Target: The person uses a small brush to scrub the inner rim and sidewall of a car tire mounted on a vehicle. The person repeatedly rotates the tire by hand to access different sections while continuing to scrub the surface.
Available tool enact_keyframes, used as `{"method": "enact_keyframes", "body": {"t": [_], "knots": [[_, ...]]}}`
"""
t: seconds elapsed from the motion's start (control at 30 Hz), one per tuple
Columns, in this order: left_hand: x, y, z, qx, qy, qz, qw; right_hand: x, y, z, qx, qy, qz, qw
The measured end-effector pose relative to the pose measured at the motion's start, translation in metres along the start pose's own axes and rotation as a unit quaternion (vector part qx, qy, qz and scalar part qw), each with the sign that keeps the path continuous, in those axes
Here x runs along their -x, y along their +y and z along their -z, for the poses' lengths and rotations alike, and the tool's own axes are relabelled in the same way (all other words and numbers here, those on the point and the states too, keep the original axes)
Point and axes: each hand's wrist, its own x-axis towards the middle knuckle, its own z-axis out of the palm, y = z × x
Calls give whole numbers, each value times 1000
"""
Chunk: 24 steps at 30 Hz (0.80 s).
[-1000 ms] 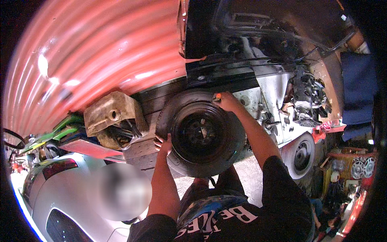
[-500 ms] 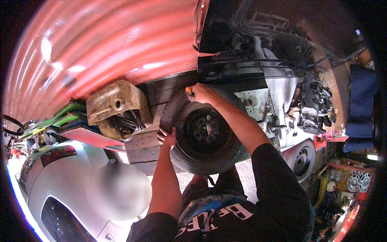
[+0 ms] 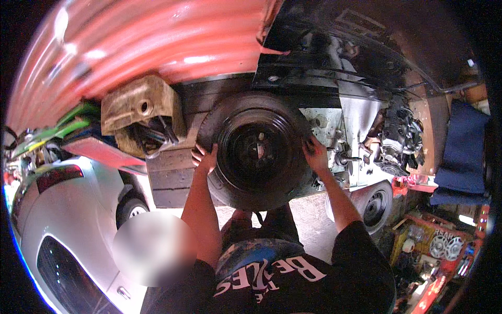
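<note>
A black car wheel with a dark steel rim and a mounted tyre stands in front of me, its face turned toward me. My left hand presses on the left side of the tyre, fingers curled round its edge. Opposite it, my right hand grips the right side of the tyre. The far sides of the fingers are partly hidden by the tyre, and whether the right hand also holds something small cannot be made out.
Left of the wheel, a worn tan tank rests on a plank surface. A silver car stands at the lower left. To the right are an engine, a second wheel and a cluttered yellow-and-red shelf.
My right hand has come down from the tyre's top to its right side; the orange thing it held no longer shows. The wheel appears slightly further left, my left hand still on it.
</note>
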Motion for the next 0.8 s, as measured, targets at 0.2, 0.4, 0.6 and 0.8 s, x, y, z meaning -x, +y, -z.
{"method": "enact_keyframes", "body": {"t": [0.2, 0.4, 0.6, 0.8], "knots": [[-5, -1, -13, -9, 13, -6, 1000, 124, -3, -33, 36, 32, -127, 991], [-61, -46, -17, -59, 24, -33, 997, 151, -63, -34, -22, -43, -100, 994], [-68, -60, -11, -74, 35, -39, 996, -42, 15, -10, 254, -231, -12, 939], [-36, -26, 3, -83, 5, -52, 995, -110, -1, -12, 90, 54, -2, 994]]}}
